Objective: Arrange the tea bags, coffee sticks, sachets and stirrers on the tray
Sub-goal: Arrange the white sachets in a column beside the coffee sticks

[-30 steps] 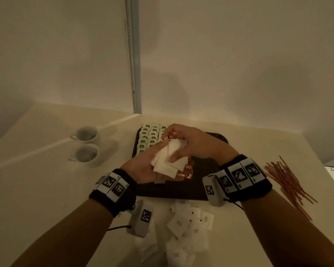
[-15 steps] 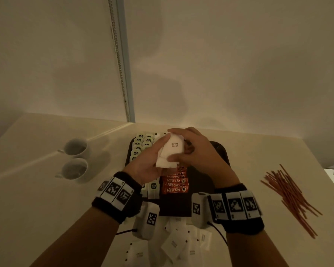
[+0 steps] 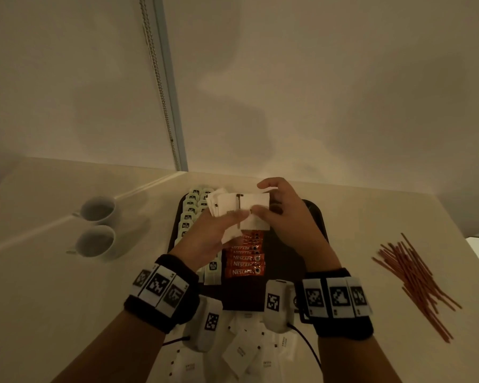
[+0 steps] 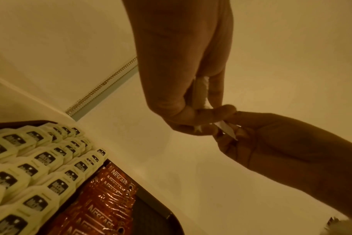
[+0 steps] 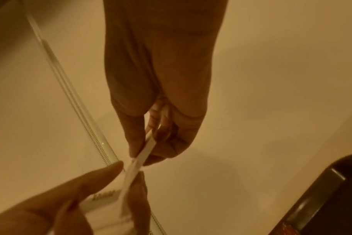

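Note:
A dark tray (image 3: 317, 219) holds columns of tea bags (image 3: 190, 214) on its left and a row of orange coffee sticks (image 3: 244, 262) in the middle. Above the tray's far end my left hand (image 3: 233, 219) grips a fanned stack of white sachets (image 3: 221, 204). My right hand (image 3: 260, 199) pinches one white sachet (image 3: 256, 207) at the stack's right side. The left wrist view shows the stack (image 4: 201, 92) edge-on between the fingers of my left hand (image 4: 199, 120). In the right wrist view my right hand (image 5: 143, 157) pinches its sachet (image 5: 149, 146). Red-brown stirrers (image 3: 409, 275) lie on the table, right of the tray.
Loose white sachets (image 3: 241, 352) are scattered on the table in front of the tray, under my wrists. Two white cups (image 3: 97, 210) (image 3: 94, 241) stand to the left of the tray. A wall and a bead chain (image 3: 161, 89) rise behind the table.
Both hands moved from the tray's middle toward its far end. The sachet stack is now fanned out, and my right hand has one sachet pinched at the stack's right side.

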`<state>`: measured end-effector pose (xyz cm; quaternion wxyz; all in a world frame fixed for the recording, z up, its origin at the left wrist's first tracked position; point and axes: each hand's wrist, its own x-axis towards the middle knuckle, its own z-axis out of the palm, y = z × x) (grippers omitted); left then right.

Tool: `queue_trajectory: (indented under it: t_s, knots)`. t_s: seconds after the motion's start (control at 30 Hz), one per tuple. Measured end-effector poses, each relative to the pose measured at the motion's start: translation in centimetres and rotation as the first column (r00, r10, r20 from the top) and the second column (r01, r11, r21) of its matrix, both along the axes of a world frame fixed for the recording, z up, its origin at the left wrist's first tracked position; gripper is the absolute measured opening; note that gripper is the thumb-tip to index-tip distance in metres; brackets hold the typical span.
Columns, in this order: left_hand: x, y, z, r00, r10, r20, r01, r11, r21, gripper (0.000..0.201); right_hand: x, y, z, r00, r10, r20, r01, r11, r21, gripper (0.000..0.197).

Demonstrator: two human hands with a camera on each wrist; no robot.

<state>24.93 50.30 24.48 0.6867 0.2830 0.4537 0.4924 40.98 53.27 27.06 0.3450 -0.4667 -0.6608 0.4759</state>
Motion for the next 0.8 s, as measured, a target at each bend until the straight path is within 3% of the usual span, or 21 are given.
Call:
queue_trajectory:
  t_s: [0.13, 0.2, 0.33, 0.47, 0.63, 0.8]
  knots:
    - [0.2, 0.5, -0.3, 0.99, 0.023, -0.139, -0.019, 0.999, 0.028, 0.019, 0.8, 0.1, -0.2, 0.994, 0.11, -0.026, -0.113, 0.983, -0.143, 0.042]
    - [0.5, 0.7, -0.4, 0.985, 0.043, -0.167, -0.036, 0.998, 0.042, 0.021, 1.0, 0.2, -0.5, 0.998, 0.065, -0.024, -0.068, 0.986, -0.155, 0.041]
    - [1.0, 1.1, -0.9, 0.984, 0.151, -0.093, -0.15, 0.989, 0.013, 0.021, 1.1, 0.1, -1.8, 0.996, -0.001, -0.094, -0.022, 0.97, -0.24, 0.038]
    - [1.2, 0.9, -1.7, 0.987, 0.001, -0.159, -0.007, 0.999, -0.038, 0.029, 1.3, 0.6, -2.1, 0.942, -0.22, -0.253, 0.15, 0.951, -0.269, 0.028]
    - [1.5, 1.3, -2.3, 0.99, 0.047, -0.13, -0.049, 0.999, -0.013, 0.025, 1.3, 1.1, -2.4, 0.985, -0.138, -0.105, 0.119, 0.978, -0.172, 0.014]
    - [2.1, 1.5, -3.2, 0.987, 0.131, -0.096, -0.134, 0.991, -0.022, 0.021, 1.3, 1.2, -4.5, 0.995, -0.074, -0.06, 0.056, 0.965, -0.256, 0.021]
